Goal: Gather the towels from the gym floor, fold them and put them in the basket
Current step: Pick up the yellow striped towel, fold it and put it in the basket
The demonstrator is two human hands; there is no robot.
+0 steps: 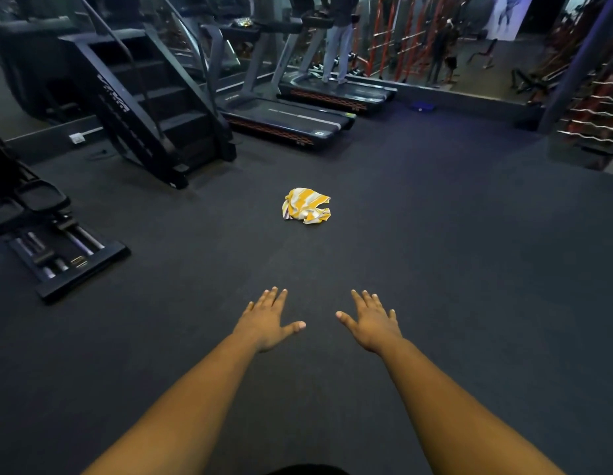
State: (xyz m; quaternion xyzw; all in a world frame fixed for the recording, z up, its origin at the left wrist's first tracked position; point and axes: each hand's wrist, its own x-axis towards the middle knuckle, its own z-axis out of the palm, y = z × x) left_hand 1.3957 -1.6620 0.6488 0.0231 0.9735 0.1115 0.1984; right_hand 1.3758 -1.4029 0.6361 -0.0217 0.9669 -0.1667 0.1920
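From my head view, the main risk I judge is in the grab itself: the towel (306,206) is a loose yellow-and-white striped crumple, so if I catch only one fold the rest could trail and drag along the floor (452,255), making a tidy fold harder. No basket shows anywhere here, so I could also end up carrying it the wrong way. To my left sit a stair climber (150,108) and a low machine base (63,258), and two treadmills (284,123) stand further back; stepping wide toward the towel could bring me close to them.

My left hand (268,320) and right hand (370,322) are both released, fingers spread flat, holding nothing, reaching out side by side above the dark floor. The towel lies alone on the floor in open space, straight ahead beyond both hands, well apart from them and roughly centred between them.
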